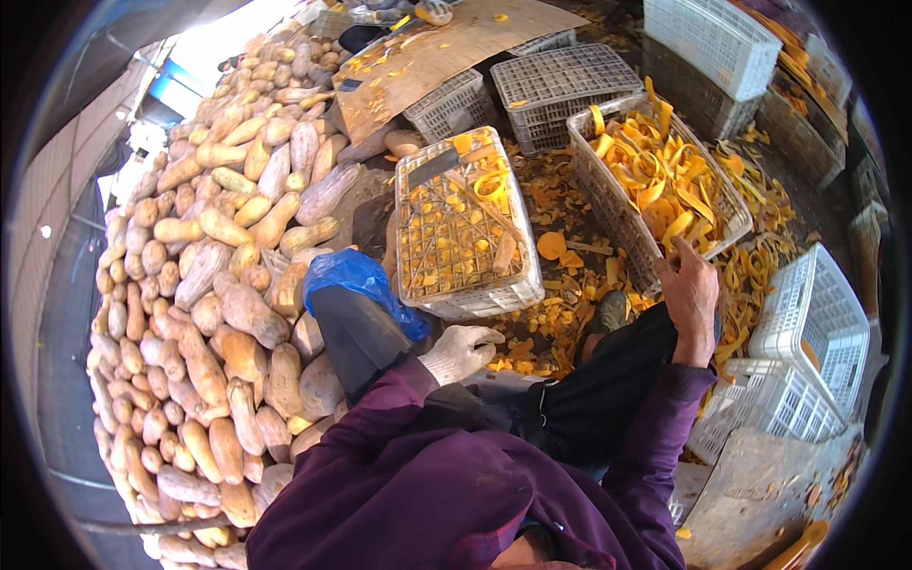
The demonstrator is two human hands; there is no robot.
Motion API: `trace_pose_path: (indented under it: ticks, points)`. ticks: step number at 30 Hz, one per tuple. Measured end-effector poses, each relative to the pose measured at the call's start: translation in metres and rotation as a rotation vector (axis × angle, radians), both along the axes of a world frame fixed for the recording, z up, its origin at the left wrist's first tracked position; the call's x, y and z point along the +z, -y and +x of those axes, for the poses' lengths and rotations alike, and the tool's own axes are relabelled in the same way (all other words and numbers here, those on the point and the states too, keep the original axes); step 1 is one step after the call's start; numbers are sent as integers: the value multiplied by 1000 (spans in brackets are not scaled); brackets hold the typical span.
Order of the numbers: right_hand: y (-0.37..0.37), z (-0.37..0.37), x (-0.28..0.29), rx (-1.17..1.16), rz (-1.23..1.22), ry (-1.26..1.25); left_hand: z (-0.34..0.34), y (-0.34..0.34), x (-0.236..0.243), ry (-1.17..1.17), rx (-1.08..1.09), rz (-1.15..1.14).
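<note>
White crates (pixel 838 328) stand right of the right fingers (pixel 683 251); a board (pixel 456 49), apparently plywood, lies beyond the left fingers (pixel 488 335).

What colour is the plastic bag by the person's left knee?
The plastic bag is bright blue, best seen in the head view.

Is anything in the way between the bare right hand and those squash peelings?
Nothing visible: the right hand appears at the near rim of the plastic crate holding the squash peelings. Whether it touches is unclear.

1 ea.: L hand (pixel 463 354), R hand (pixel 689 290), blue bag (pixel 353 273).
</note>
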State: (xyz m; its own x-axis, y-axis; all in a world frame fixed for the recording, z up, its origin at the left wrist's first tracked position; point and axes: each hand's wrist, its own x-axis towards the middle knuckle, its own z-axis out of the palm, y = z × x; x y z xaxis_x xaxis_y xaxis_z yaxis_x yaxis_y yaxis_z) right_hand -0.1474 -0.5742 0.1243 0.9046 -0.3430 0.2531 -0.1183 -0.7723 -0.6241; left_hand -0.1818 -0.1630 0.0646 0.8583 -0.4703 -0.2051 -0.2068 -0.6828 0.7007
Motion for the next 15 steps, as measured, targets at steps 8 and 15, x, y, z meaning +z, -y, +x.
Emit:
trace_pose_path:
  ticks: [8,15]
  points:
    - [-52,55,5,204,-38,-1,18,-43,39,297,-80,36]
    - [-97,85,3,305,-119,-295,127,-146,-15,176,607,276]
